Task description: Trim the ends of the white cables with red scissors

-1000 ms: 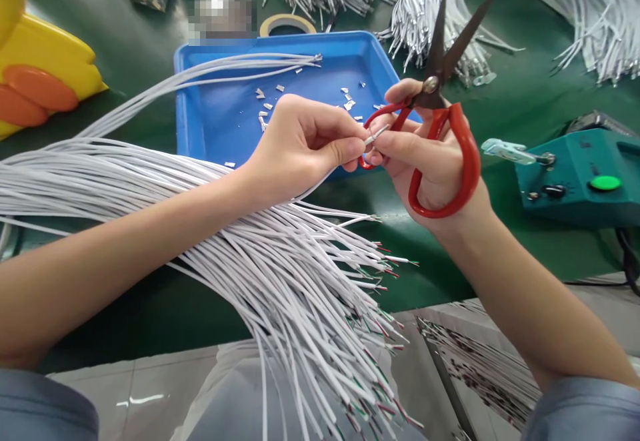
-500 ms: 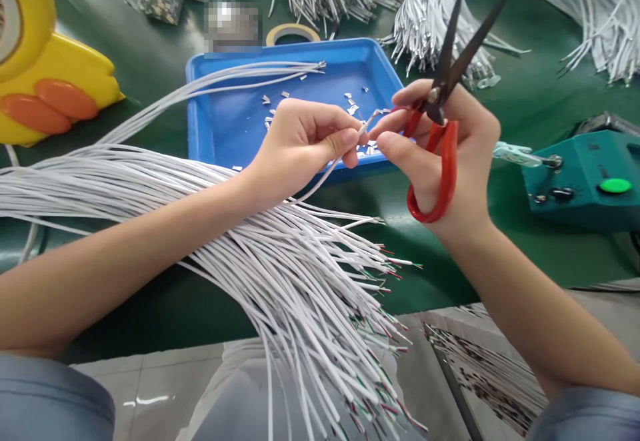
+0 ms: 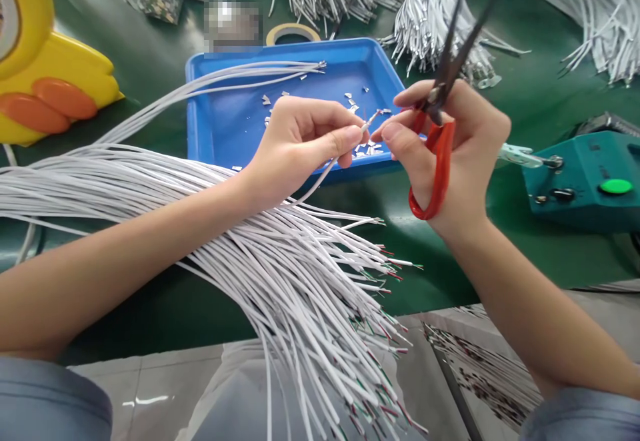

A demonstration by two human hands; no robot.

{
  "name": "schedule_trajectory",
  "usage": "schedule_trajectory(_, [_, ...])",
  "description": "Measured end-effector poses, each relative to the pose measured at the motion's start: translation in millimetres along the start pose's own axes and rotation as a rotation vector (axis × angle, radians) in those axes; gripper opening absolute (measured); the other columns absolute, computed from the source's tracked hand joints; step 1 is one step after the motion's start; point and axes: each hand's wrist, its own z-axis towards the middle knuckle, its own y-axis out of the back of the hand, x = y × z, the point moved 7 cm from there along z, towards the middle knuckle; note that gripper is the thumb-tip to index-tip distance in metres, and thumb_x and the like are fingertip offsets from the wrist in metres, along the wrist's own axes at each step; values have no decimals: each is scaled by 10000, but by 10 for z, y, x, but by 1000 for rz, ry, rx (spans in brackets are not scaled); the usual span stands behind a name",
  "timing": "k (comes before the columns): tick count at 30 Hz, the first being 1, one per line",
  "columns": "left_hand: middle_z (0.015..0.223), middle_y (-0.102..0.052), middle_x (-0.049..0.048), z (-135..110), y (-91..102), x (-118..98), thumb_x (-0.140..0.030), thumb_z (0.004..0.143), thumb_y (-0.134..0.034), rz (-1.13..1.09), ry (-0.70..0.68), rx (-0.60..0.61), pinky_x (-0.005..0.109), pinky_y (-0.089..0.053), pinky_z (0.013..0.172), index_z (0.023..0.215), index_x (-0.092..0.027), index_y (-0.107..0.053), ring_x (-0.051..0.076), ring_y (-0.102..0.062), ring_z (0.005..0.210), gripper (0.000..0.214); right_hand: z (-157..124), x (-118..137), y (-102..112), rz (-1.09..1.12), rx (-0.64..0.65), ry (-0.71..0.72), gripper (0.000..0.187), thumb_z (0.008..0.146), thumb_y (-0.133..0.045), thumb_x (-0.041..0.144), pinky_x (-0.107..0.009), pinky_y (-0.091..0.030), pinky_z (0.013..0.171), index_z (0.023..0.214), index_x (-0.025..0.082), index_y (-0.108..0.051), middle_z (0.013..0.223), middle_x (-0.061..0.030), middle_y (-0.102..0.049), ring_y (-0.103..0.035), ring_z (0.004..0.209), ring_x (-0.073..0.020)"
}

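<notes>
My left hand (image 3: 305, 141) pinches the end of one thin white cable (image 3: 320, 174) between thumb and fingers, just over the front edge of a blue tray (image 3: 225, 128). My right hand (image 3: 450, 154) holds red-handled scissors (image 3: 437, 141) with the dark blades pointing up and slightly apart; its thumb and forefinger also touch the cable's tip. A big fan of white cables (image 3: 250, 254) with stripped coloured ends lies under my left forearm.
The blue tray holds a few finished cables (image 3: 250, 74) and small cut scraps. A teal box with a green button (image 3: 590, 178) stands at the right. A yellow duck shape (image 3: 45, 74), a tape roll (image 3: 293, 31) and more cable bundles (image 3: 450, 14) lie behind.
Both hands have risen a little toward the tray. The scissors have turned more edge-on, and the blades have come closer together.
</notes>
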Motion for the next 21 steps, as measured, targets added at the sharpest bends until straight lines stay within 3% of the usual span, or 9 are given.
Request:
schedule_trajectory(3, [562, -565, -11, 2, 37, 1, -175, 848, -609, -39, -56, -21, 223, -351, 470, 721, -167, -704, 59, -444, 476, 158, 18, -4, -55, -60, 62, 17, 98, 788, -679, 251, -282, -523, 588, 863, 241, -618, 755, 20, -660, -659, 692, -147])
schedule_trajectory(7, [529, -526, -21, 15, 40, -20, -187, 855, -589, -97, -123, -12, 221, -285, 436, 676, -161, -680, 44, -371, 438, 203, 1, -27, -117, -94, 139, 20, 93, 789, -668, 241, -298, -528, 631, 878, 227, -645, 782, 19, -658, -670, 745, -163])
schedule_trajectory(21, [546, -525, -1, 27, 40, 9, -210, 851, -599, -82, -130, 10, 226, -276, 450, 609, -151, -630, 63, -413, 489, 251, -27, -22, -173, -206, 201, 62, 156, 768, -649, 192, -315, -471, 644, 914, 233, -686, 814, 12, -702, -651, 736, -162])
